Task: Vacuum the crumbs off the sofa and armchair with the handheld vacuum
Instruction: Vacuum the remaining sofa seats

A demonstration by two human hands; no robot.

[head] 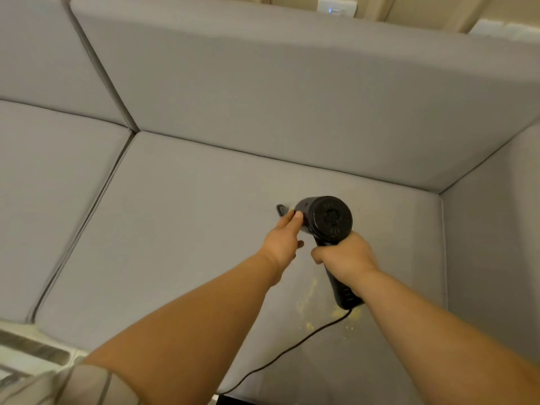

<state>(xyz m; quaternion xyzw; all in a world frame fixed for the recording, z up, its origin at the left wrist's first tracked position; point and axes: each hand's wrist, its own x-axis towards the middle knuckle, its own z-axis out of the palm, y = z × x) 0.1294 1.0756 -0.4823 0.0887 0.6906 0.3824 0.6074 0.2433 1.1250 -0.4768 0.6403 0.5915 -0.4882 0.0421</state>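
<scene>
A black handheld vacuum (327, 219) hovers over the right seat cushion of the grey sofa (187, 229), its round rear cap facing me and its nozzle pointing away toward the backrest. My right hand (344, 257) is wrapped around the vacuum's handle. My left hand (283, 238) rests against the left side of the vacuum's body near the nozzle, fingers curled on it. Yellowish crumbs (306, 299) lie scattered on the cushion below and behind the handle. A black cord (280, 356) trails from the handle's end across the cushion to the front edge.
The sofa's backrest (292, 97) rises behind and its right armrest (496, 244) closes the right side. A second seat cushion (49, 194) lies to the left across a seam. A pale floor with a striped item (32, 350) shows at bottom left.
</scene>
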